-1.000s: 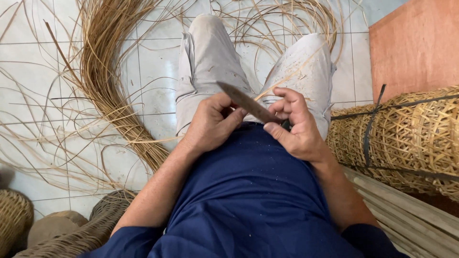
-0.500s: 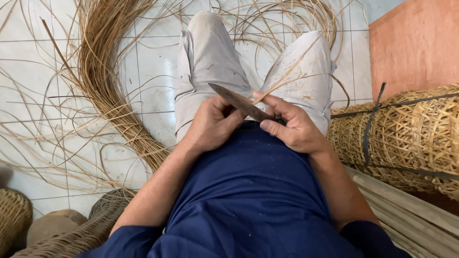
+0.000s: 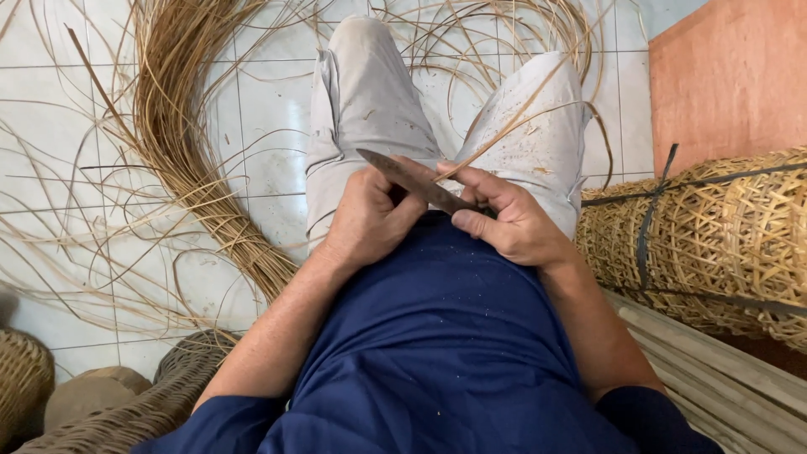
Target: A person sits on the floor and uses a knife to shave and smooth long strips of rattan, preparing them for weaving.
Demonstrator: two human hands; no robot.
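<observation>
- A floor (image 3: 50, 101) of pale square tiles is spreading across the upper and left parts of the view, catching soft, even light.
- A thick bundle of cane strips (image 3: 181, 126) is curving over the tiles, with loose strands straying around it.
- A reddish wooden board (image 3: 731, 76) is standing at the upper right.
- A roll of woven cane mesh (image 3: 723, 235), tied with dark straps, is lying on the right.
- Woven baskets (image 3: 21, 387) are sitting at the lower left.

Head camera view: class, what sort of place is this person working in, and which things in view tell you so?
Most likely a basket-weaving or cane workshop. Loose cane strips lie in bundles on the white tiled floor, rolls of woven cane mesh are tied up nearby, and the hands hold a knife against a thin strip.
</observation>
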